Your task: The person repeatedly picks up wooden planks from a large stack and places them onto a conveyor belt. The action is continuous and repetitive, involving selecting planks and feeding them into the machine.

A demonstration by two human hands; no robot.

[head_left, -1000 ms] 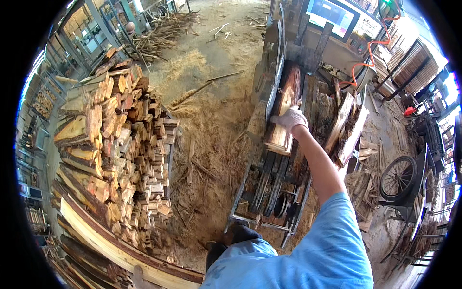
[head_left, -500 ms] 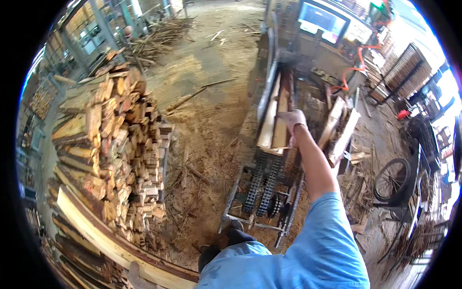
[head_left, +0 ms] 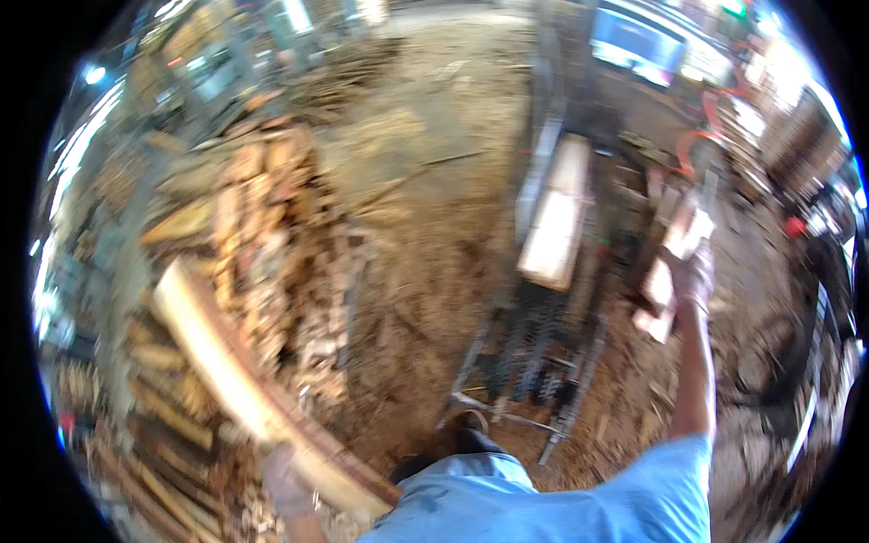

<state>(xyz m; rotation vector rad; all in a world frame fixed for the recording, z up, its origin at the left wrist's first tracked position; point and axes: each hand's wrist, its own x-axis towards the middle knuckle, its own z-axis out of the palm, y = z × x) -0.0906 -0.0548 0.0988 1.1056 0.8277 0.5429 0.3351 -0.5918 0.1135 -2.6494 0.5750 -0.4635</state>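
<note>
My left hand point(head_left: 288, 481) looks gloved and grips the near part of a long slab of wood point(head_left: 226, 348) with a brown bark edge. The slab slants from beside my body toward the far left. On the right, my right hand point(head_left: 692, 274) is closed on a split piece of wood point(head_left: 659, 288), though motion blurs its fingers. Pale split timber point(head_left: 552, 237) lies lengthwise on the chain conveyor point(head_left: 534, 348) in front of me, apart from both hands.
A tall stack of split wood point(head_left: 262, 208) stands at the left. Behind the conveyor is a machine with a bright window point(head_left: 636, 43) and an orange hose point(head_left: 692, 149). A dark wheel point(head_left: 774, 353) stands at the right. Sawdust and scraps cover the floor.
My right hand has left the timber on the conveyor and moved right to the split piece there. My left hand shows more, and the long slab has shifted. The whole view has turned and blurred.
</note>
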